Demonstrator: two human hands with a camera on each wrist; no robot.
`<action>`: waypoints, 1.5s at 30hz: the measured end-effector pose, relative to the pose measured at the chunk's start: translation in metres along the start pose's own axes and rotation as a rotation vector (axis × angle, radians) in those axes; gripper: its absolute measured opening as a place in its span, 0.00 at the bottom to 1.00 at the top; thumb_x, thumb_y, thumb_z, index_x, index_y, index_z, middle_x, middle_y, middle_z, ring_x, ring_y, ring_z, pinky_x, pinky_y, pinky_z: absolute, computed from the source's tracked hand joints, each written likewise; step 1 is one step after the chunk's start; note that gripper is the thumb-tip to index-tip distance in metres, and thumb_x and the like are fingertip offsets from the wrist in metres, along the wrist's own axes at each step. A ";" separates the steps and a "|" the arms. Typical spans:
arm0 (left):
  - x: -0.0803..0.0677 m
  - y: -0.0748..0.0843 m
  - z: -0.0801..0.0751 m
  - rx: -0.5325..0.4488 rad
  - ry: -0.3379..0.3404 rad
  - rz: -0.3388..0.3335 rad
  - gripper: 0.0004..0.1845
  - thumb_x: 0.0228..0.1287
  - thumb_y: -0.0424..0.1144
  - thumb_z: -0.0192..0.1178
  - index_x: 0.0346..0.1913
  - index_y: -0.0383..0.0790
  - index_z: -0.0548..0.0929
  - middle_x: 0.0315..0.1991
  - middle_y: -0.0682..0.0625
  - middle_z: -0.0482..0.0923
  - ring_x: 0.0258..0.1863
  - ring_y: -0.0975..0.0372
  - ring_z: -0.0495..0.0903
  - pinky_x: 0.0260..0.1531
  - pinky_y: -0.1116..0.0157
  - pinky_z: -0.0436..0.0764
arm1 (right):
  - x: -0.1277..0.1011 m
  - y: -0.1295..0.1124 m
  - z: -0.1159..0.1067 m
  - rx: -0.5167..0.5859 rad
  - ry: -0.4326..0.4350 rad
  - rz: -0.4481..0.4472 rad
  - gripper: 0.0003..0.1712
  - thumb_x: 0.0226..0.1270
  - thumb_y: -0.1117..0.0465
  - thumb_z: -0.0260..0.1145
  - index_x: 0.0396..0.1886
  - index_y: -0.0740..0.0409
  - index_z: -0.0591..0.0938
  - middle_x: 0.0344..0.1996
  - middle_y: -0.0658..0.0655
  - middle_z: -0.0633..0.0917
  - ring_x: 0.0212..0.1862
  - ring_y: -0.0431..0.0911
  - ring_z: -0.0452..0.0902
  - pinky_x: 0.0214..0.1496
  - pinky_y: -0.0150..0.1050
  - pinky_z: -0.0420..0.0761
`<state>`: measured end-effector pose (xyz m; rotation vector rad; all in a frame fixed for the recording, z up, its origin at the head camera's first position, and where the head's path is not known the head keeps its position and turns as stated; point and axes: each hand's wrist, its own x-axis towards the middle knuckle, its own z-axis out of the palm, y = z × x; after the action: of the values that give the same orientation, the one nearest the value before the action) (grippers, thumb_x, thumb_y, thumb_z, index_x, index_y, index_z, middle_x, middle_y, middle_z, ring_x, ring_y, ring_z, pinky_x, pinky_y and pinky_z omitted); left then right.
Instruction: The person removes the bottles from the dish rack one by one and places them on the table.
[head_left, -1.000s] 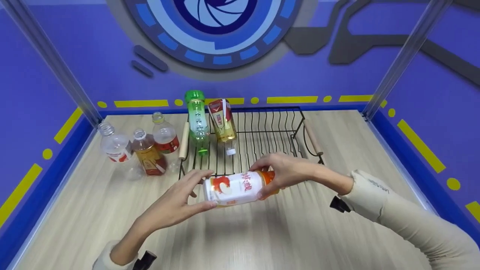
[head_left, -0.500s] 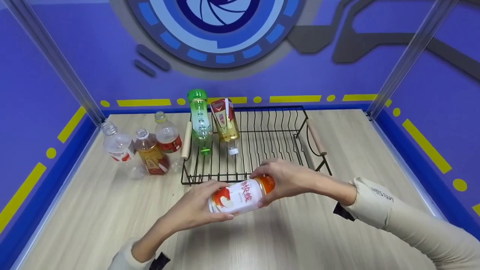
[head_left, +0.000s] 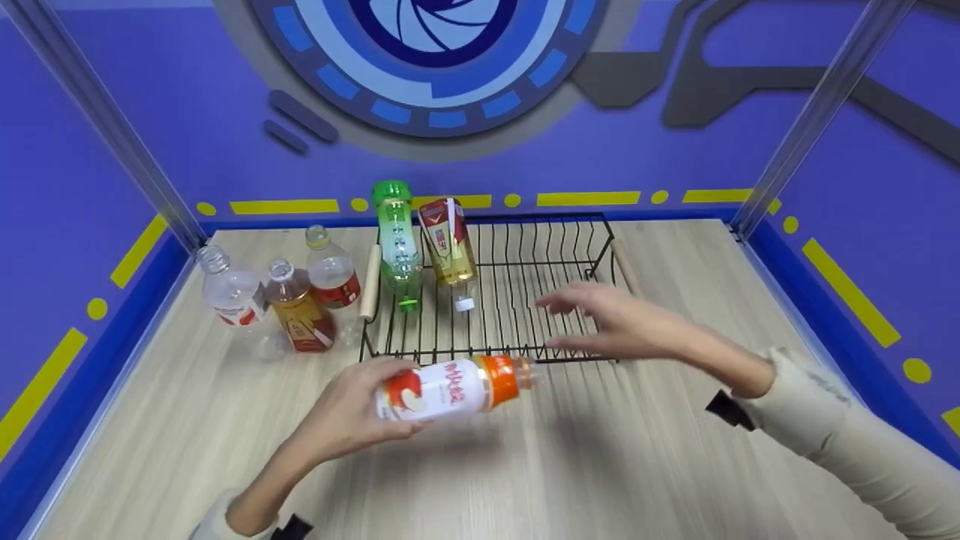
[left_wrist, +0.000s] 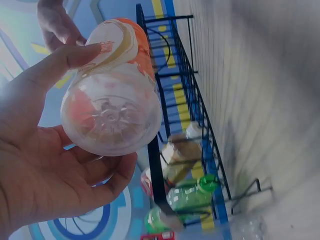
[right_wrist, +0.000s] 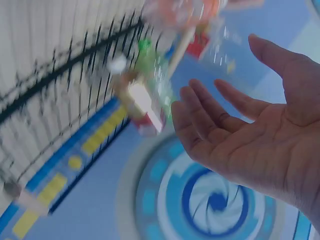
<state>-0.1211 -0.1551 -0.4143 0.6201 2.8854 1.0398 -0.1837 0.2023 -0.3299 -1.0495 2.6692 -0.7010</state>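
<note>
My left hand [head_left: 349, 409] grips the base end of a plastic bottle [head_left: 442, 388] with a white label and an orange band. The bottle lies nearly sideways above the table, its uncapped-looking clear neck pointing right. In the left wrist view, thumb and fingers wrap the bottle [left_wrist: 112, 110] by its clear ridged base. Over the front right of a black wire rack [head_left: 517, 352], my right hand [head_left: 622, 322] holds nothing, its fingers spread and apart from the bottle. The right wrist view shows that hand [right_wrist: 245, 120] with its palm bare.
Inside the rack, a green bottle [head_left: 397, 240] and a red-and-gold labelled bottle [head_left: 448, 244] lie at its left side. Three bottles stand left of the rack: a clear one [head_left: 231, 289], an amber-labelled one [head_left: 300, 311] and a red-labelled one [head_left: 332, 274]. Wooden handles [head_left: 370, 281] flank the rack.
My right hand has let go of the bottle's neck end and moved right and up over the rack. The left hand has shifted slightly left with the bottle.
</note>
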 end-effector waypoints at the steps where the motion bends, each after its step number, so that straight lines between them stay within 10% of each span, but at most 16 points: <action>1: -0.002 -0.003 -0.004 -0.006 0.010 -0.016 0.38 0.41 0.46 0.82 0.59 0.38 0.83 0.57 0.43 0.84 0.54 0.52 0.81 0.54 0.50 0.81 | 0.000 0.007 -0.006 0.005 0.022 0.004 0.29 0.71 0.50 0.67 0.66 0.61 0.77 0.58 0.62 0.84 0.60 0.57 0.80 0.65 0.57 0.78; 11: -0.032 -0.036 -0.052 -0.205 0.203 -0.214 0.36 0.47 0.35 0.80 0.64 0.41 0.80 0.57 0.44 0.82 0.47 0.59 0.77 0.45 0.68 0.79 | -0.013 0.093 -0.029 -0.069 0.122 0.210 0.27 0.69 0.58 0.70 0.62 0.69 0.79 0.56 0.69 0.82 0.57 0.62 0.78 0.57 0.60 0.80; 17: -0.051 -0.071 -0.075 -0.674 0.368 -0.346 0.29 0.60 0.24 0.68 0.63 0.48 0.79 0.52 0.57 0.81 0.47 0.66 0.77 0.44 0.72 0.81 | -0.023 0.135 -0.017 -0.224 0.108 0.289 0.28 0.66 0.56 0.72 0.60 0.69 0.79 0.57 0.74 0.79 0.56 0.68 0.78 0.54 0.63 0.80; 21: -0.058 -0.091 -0.083 -0.980 0.491 -0.305 0.25 0.65 0.19 0.59 0.57 0.50 0.76 0.49 0.59 0.80 0.47 0.66 0.78 0.48 0.73 0.79 | -0.027 0.148 -0.017 -0.110 0.074 0.304 0.30 0.67 0.56 0.72 0.62 0.70 0.78 0.58 0.74 0.80 0.56 0.68 0.80 0.55 0.63 0.81; 26: -0.059 -0.098 -0.092 -1.138 0.721 -0.336 0.30 0.66 0.19 0.59 0.63 0.50 0.66 0.58 0.56 0.71 0.55 0.63 0.72 0.51 0.76 0.80 | -0.026 0.155 -0.021 0.056 0.047 0.303 0.32 0.67 0.57 0.72 0.65 0.69 0.76 0.55 0.73 0.83 0.56 0.67 0.82 0.56 0.60 0.82; 33: -0.058 -0.117 -0.108 -1.114 0.997 -0.549 0.34 0.62 0.29 0.70 0.65 0.55 0.65 0.63 0.58 0.68 0.61 0.64 0.67 0.48 0.81 0.79 | -0.025 0.161 -0.021 0.146 0.028 0.309 0.32 0.69 0.59 0.71 0.67 0.69 0.74 0.52 0.72 0.86 0.55 0.66 0.84 0.55 0.57 0.84; 41: -0.053 -0.169 -0.103 -1.000 0.986 -0.783 0.38 0.55 0.37 0.77 0.62 0.57 0.63 0.54 0.62 0.68 0.56 0.67 0.67 0.39 0.83 0.78 | -0.025 0.162 -0.019 0.180 0.029 0.338 0.33 0.68 0.60 0.71 0.68 0.69 0.73 0.49 0.70 0.87 0.54 0.63 0.84 0.55 0.54 0.84; 45: -0.045 -0.195 -0.098 -0.849 0.921 -0.888 0.45 0.54 0.45 0.79 0.67 0.58 0.58 0.59 0.63 0.66 0.61 0.65 0.65 0.61 0.74 0.77 | -0.024 0.162 -0.019 0.189 0.026 0.348 0.34 0.68 0.60 0.71 0.69 0.69 0.72 0.50 0.70 0.86 0.55 0.63 0.84 0.56 0.54 0.84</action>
<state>-0.1638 -0.3683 -0.4640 -1.3034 2.1851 2.3796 -0.2686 0.3294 -0.3929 -0.5145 2.6433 -0.8717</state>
